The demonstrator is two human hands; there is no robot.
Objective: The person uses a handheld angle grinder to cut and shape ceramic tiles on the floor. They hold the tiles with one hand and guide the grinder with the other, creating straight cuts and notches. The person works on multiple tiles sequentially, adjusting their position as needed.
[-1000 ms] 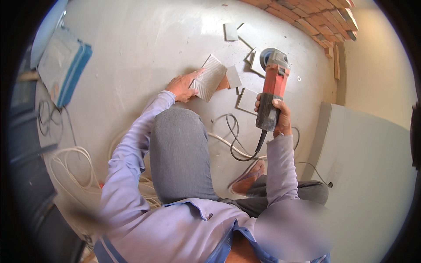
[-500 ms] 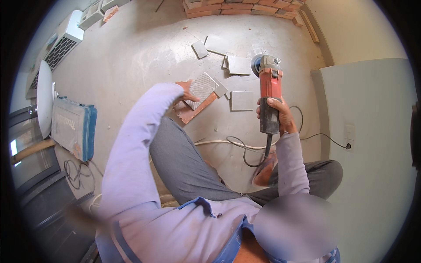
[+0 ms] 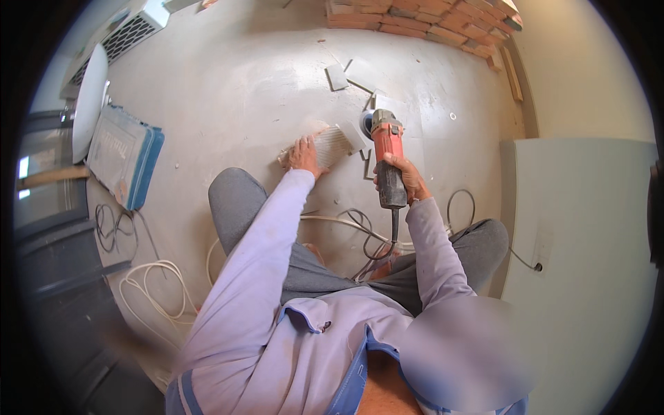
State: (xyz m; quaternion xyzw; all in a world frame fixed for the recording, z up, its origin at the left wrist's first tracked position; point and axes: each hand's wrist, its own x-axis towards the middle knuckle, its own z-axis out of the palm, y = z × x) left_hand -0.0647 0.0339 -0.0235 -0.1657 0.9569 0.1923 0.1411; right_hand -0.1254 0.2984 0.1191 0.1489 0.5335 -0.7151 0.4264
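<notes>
My left hand point(image 3: 304, 158) grips across the left end of a pale ridged tile point(image 3: 335, 144), fingers over the top and thumb by the near edge. A smooth grey tile piece point(image 3: 355, 137) lies against its right end. My right hand point(image 3: 404, 178) is wrapped round the black body of a red angle grinder point(image 3: 389, 142), held upright in view with its head away from me. The blue-grey disc point(image 3: 368, 123) is right beside the grey piece; I cannot tell whether they touch. The grinder partly hides other cut tiles point(image 3: 337, 77) on the floor.
The grinder's cord and a pale cable point(image 3: 325, 218) run across the floor by my legs. A brick stack point(image 3: 422, 24) stands at the far side. To the left are a blue tool case point(image 3: 124, 158) and coiled cable point(image 3: 159, 280). A pale panel point(image 3: 581, 228) rises at right.
The grinder has moved left and its disc is now beside the ridged tile. My left hand has shifted onto the tile's top. My view has turned; the orange brick under the tile no longer shows clearly.
</notes>
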